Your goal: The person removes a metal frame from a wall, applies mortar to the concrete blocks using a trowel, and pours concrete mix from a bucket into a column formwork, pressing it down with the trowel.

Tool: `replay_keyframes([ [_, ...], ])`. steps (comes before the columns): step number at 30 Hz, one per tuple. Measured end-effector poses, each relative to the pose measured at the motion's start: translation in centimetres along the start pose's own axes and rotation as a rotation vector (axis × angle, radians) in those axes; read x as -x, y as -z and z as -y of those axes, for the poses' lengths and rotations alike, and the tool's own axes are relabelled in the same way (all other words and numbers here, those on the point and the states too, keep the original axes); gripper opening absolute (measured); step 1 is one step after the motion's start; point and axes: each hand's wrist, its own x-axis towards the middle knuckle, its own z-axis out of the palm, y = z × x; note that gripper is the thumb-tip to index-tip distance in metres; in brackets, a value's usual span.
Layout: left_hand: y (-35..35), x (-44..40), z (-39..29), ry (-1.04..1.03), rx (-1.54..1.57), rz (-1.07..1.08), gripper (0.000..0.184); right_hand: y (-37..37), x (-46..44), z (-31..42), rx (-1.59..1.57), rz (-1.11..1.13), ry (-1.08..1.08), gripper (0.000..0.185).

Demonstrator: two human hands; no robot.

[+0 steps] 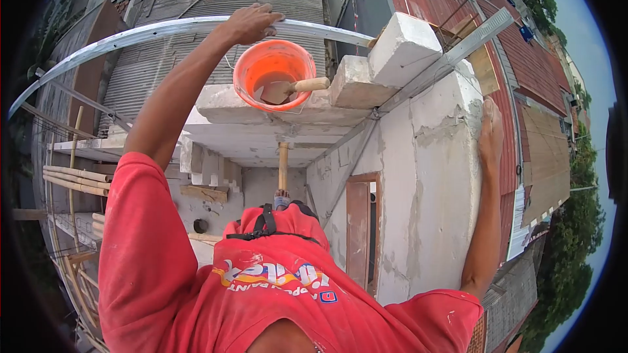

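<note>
My left hand (252, 24) lies over a long metal rail (163, 28) behind the bucket, fingers loosely stretched along it. Just below that hand, an orange bucket (246, 68) stands on the block wall (222, 104). Inside it a trowel (278, 91) leans, its wooden handle over the rim; grey residue coats the bucket's inside. On the right, my right hand (489, 134) rests flat against the outer edge of a tall plastered wall (445, 157), fingers pointing away from me. Neither hand touches the bucket or the trowel.
Loose white blocks (403, 49) sit on the wall right of the bucket. A slanted metal beam (451, 59) crosses the corner. Far below are a floor, a doorway (363, 229) and a foot (282, 200) on a wooden pole. Bamboo poles (77, 180) stand left; roofs lie beyond.
</note>
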Motion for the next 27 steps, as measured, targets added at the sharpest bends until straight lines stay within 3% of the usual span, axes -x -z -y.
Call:
replay_keyframes([
  [8,-4.2,-0.3,0.5,0.108,-0.008,0.153,0.054,-0.1,0.0,0.2,0.07,0.021,-0.026,0.061],
  [13,-5.6,0.1,1.3,0.044,0.08,0.139,0.057,0.0,0.1,1.2,0.037,0.052,-0.063,0.063],
  [16,-6.3,1.2,1.5,-0.01,-0.001,-0.018,0.053,0.0,0.0,1.2,0.026,0.059,-0.045,0.063],
  [19,-6.6,3.1,1.0,-0.141,0.026,-0.532,0.045,-0.3,0.0,1.2,0.016,0.053,-0.045,0.063],
  [22,-4.7,7.6,-1.6,0.113,0.275,-0.719,0.039,-0.3,0.0,1.7,0.058,0.013,-0.056,0.064],
  [24,-6.0,10.1,-2.8,0.551,0.715,-0.85,0.046,-0.2,-0.1,1.1,0.048,0.021,-0.057,0.064],
  [26,-8.4,12.1,-2.6,1.008,1.14,-0.977,0.057,-0.2,-0.3,-0.4,-0.015,0.032,-0.015,0.064],
  [27,-9.7,12.7,-2.0,1.098,1.353,-0.925,0.081,-0.2,-0.5,-0.8,-0.047,0.06,0.006,0.063],
])
